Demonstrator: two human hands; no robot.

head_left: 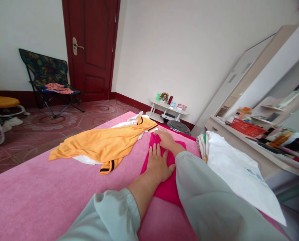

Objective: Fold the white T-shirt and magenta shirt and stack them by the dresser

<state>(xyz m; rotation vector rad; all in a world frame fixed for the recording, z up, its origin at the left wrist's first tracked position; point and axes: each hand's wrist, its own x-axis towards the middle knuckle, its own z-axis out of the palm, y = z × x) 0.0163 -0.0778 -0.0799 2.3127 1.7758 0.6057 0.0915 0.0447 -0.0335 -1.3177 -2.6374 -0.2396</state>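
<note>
A folded magenta cloth (167, 189) lies on the pink bed cover (39, 197). My left hand (159, 164) lies flat on it, fingers stretched out and together. My right hand (167, 139) rests flat on the cloth's far end, just beyond the left hand, fingers extended. Neither hand grips anything. Both arms wear pale grey-green sleeves. An orange garment with black trim (104, 144) lies spread out to the left of the hands, over a white garment (85, 160).
A white garment with a blue print (239, 174) lies at the bed's right edge. A cluttered dresser with a red basket (247, 127) stands on the right. A low white shelf (168, 108), a folding chair (49, 80) and a dark red door (91, 47) are beyond the bed.
</note>
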